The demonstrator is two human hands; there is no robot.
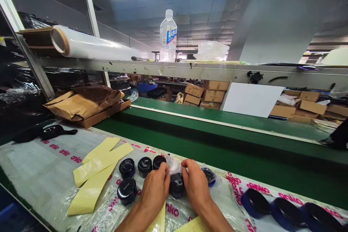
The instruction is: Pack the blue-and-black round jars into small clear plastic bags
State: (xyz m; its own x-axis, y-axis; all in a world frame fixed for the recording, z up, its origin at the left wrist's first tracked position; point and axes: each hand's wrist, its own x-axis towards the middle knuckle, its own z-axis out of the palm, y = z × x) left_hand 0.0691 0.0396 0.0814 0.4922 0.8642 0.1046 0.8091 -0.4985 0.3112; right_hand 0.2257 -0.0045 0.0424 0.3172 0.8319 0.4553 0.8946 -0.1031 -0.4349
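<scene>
The left hand [154, 190] and right hand [196, 185] close together around a black round jar [177, 186] on a printed plastic sheet [54, 159]. Fingers partly hide the jar, and crumpled clear film [174, 165] above it is hard to make out

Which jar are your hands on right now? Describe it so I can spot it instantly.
A plastic sheet with pink lettering lies before the green conveyor belt. On it, black jars cluster beside yellow paper strips. That jar stands between the left hand and right hand, clear film bunched behind it.

Plastic-sheeted bench [40, 159]: black jars [127, 191], yellow paper strips [87, 199].
</scene>
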